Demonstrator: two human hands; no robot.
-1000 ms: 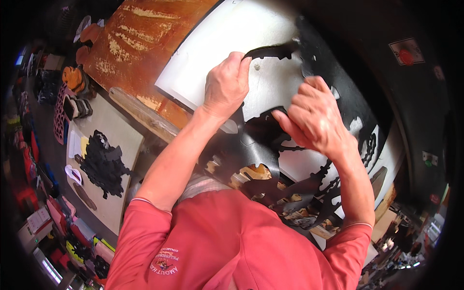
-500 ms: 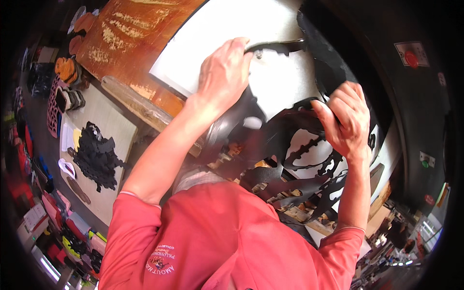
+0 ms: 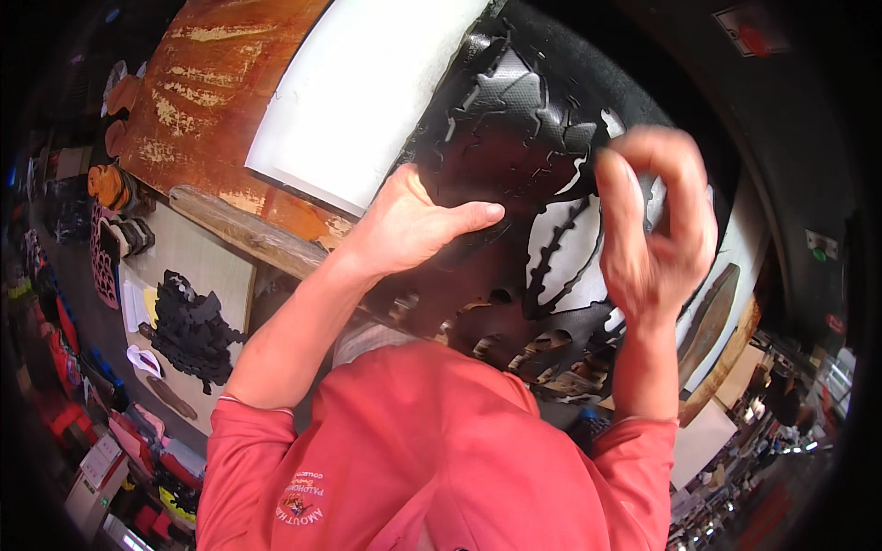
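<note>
A large black sheet (image 3: 478,151), glossy and textured, with many toothed cut-outs, lies in front of me, its near part hanging toward my body. At its left edge is my left hand (image 3: 404,225). The thumb stretches across the sheet; the other fingers pass out of sight behind it, so the sheet sits between them. Over the sheet's right side is my right hand (image 3: 661,230), blurred by motion. Its thumb and forefinger curl together in a pinch, and whatever is between the tips cannot be made out. White shows through the cut-outs below this hand.
To the left lie a white board (image 3: 340,101) and a worn brown board (image 3: 197,96), edged by a wooden bar (image 3: 243,234). A pale side table (image 3: 216,253) carries a heap of black cut pieces (image 3: 193,326). Dark machine parts with a red button (image 3: 753,39) stand right.
My left hand has come down and slightly left, and the black sheet now covers more of the white surface at centre. The right hand has risen slightly. The view has shifted a little.
</note>
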